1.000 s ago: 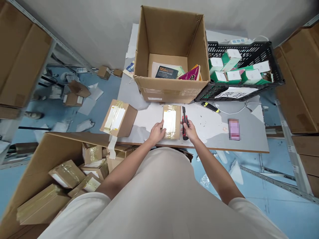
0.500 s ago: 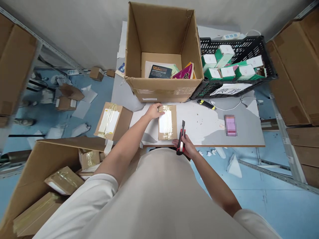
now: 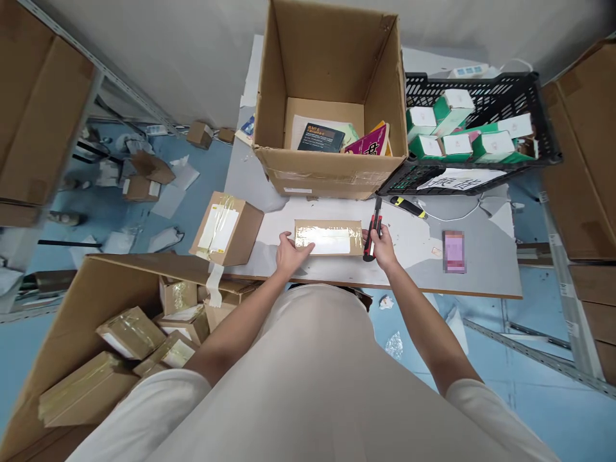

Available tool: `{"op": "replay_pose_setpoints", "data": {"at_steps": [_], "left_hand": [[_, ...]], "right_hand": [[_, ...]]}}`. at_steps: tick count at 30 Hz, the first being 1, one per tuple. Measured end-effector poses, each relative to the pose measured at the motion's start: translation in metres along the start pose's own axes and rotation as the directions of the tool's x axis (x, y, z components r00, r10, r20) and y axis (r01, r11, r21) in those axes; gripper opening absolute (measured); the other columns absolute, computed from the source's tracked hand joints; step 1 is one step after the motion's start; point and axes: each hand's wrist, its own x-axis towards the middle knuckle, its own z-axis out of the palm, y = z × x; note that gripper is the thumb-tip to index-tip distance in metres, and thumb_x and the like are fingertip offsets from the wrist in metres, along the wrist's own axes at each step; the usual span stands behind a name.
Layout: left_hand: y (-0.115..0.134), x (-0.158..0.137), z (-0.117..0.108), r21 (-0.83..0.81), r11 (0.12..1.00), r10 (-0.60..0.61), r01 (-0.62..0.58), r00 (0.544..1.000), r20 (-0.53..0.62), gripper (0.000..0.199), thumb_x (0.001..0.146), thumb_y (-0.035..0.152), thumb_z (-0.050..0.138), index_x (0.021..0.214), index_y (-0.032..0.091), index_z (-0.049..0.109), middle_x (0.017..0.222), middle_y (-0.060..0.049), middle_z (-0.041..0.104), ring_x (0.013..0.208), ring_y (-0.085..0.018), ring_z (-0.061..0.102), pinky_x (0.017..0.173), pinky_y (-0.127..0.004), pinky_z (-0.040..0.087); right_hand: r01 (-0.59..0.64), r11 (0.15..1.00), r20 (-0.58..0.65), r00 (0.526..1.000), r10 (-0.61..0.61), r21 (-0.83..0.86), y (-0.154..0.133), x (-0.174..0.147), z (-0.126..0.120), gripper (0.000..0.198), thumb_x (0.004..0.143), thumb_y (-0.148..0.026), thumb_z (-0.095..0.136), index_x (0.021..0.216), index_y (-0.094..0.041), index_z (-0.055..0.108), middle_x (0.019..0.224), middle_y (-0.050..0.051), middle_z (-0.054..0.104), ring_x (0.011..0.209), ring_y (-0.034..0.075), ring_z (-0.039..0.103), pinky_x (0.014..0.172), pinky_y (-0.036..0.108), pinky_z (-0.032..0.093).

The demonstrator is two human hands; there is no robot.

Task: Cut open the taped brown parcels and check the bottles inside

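Observation:
A small taped cardboard box (image 3: pixel 329 237) with a white label lies lengthwise across the table (image 3: pixel 404 256) in front of me. My left hand (image 3: pixel 291 254) grips its left end, thumb on the top face. At the other end, my right hand (image 3: pixel 380 245) is closed round a red and black utility knife (image 3: pixel 373 234), its dark blade pointing away from me. Some fingers of that hand are hidden behind the knife, close to the box's right end. Beyond stands a large open carton (image 3: pixel 332 173) with several books (image 3: pixel 321 138) inside.
Left of my hands sits another taped box (image 3: pixel 228 230). Below it, a big carton (image 3: pixel 72 308) holds several parcels (image 3: pixel 132 332). A black crate (image 3: pixel 481 183) with green and white boxes stands back right. Near it lie a yellow and black cutter (image 3: pixel 408 206) and a pink blurred item (image 3: pixel 454 251).
The small box has turned from upright to crosswise. My right hand has moved up with the knife to the box's right end. The view has shifted slightly.

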Motion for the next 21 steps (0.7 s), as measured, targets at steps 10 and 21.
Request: {"op": "replay_pose_setpoints", "data": {"at_steps": [10, 21], "left_hand": [[0.034, 0.025, 0.005, 0.319, 0.663, 0.598, -0.677, 0.736, 0.318, 0.103, 0.063, 0.064, 0.063, 0.144, 0.011, 0.028, 0.151, -0.021, 0.027, 0.141, -0.038, 0.019, 0.114, -0.054, 0.005], [0.044, 0.023, 0.005, 0.348, 0.695, 0.546, -0.63, 0.776, 0.315, 0.109, 0.056, 0.068, 0.069, 0.145, 0.017, 0.03, 0.145, -0.018, 0.038, 0.135, -0.039, 0.028, 0.114, -0.052, 0.007]], "right_hand": [[-0.083, 0.857, 0.133, 0.976, 0.174, -0.508, -0.017, -0.04, -0.042, 0.071, 0.083, -0.048, 0.054, 0.146, -0.028, 0.028, 0.085, 0.001, 0.064, 0.047, 0.009, 0.057, 0.046, 0.025, 0.05], [-0.169, 0.889, 0.275, 0.912, 0.305, -0.426, -0.019, -0.045, -0.053, 0.07, 0.084, -0.044, 0.056, 0.147, -0.032, 0.029, 0.077, -0.002, 0.06, 0.045, 0.008, 0.055, 0.039, 0.021, 0.043]]}}
